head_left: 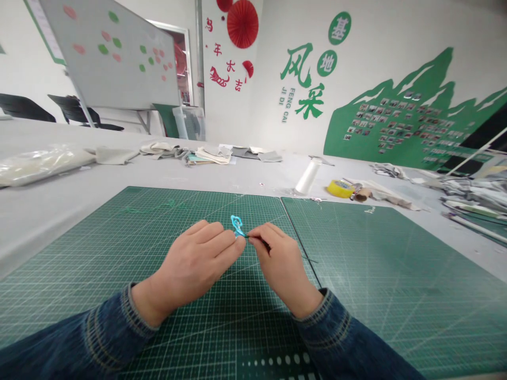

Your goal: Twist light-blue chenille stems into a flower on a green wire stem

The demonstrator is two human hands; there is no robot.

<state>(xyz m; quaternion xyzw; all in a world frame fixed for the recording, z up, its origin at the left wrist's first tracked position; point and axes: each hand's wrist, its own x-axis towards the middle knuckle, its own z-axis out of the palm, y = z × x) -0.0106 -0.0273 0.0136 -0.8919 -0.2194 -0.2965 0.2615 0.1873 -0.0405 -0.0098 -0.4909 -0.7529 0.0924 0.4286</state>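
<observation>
My left hand [198, 261] is closed, its thumb and fingers pinching a bright blue looped piece [236, 221] that looks like ribbon or cord. The blue loop stands up past the fingertips, and its lower part is hidden by the hand. Close beside it, my right hand [279, 258] pinches a thin dark cord [247, 236] between thumb and forefinger. That cord runs across the short gap between the two hands. A thin dark strand [311, 259] also shows on the mat just right of my right hand. Both hands are over the green cutting mat [214, 338].
A second cutting mat [396, 274] adjoins on the right. Green thread [170, 204] lies at the mat's far left. Beyond are a white thread cone [308, 177], yellow tape roll [340, 189], fabric pieces [216, 154] and a plastic-wrapped bundle [47, 162]. More cloth [475, 192] lies right.
</observation>
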